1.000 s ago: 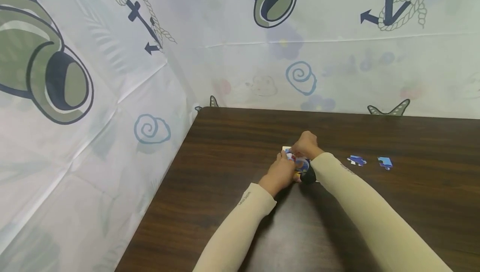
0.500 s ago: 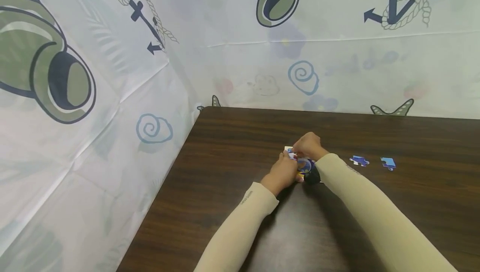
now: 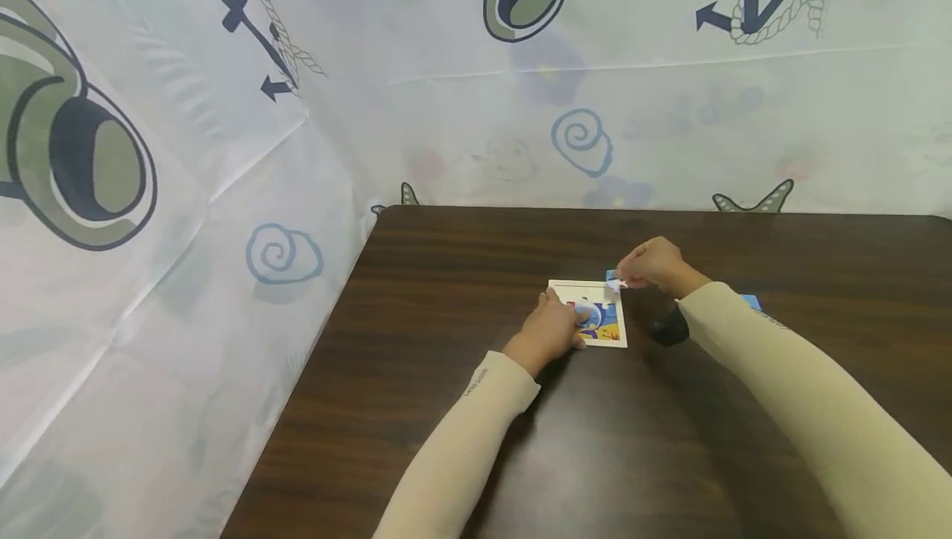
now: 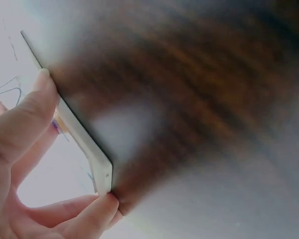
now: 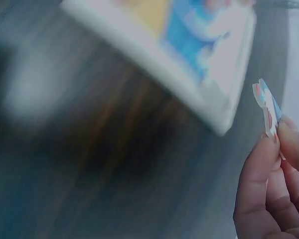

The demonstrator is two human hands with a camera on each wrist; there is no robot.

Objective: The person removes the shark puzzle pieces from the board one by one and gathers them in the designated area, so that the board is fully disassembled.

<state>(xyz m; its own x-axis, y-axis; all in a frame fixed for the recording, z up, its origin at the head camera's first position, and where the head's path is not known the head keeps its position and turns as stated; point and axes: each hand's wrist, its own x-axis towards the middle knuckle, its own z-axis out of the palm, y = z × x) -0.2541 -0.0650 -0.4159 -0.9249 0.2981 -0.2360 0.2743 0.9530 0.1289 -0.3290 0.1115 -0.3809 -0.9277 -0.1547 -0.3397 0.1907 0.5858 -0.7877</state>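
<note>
A white-rimmed jigsaw puzzle tray (image 3: 612, 342) lies on the table, with blue and yellow pieces set in its lower part and a bare strip along its far side. My left hand (image 3: 548, 330) grips the tray's left side; the left wrist view shows the thumb and fingers (image 4: 92, 216) spread along its edge. Just off the far right corner, my right hand (image 3: 654, 264) pinches a blue and white jigsaw puzzle piece (image 3: 611, 277) between thumb and fingertips. In the right wrist view the held piece (image 5: 267, 107) appears nearly edge-on, so its count of layers is unclear.
A blue puzzle piece (image 3: 752, 302) lies to the right on the dark wooden table (image 3: 446, 291), partly hidden by the right forearm. Patterned white cloth (image 3: 446, 134) hangs behind the table and along its left side.
My right hand has moved right, from over the tray to beyond its far right corner, with a puzzle piece now visible in it. My left hand stays at the tray's left side.
</note>
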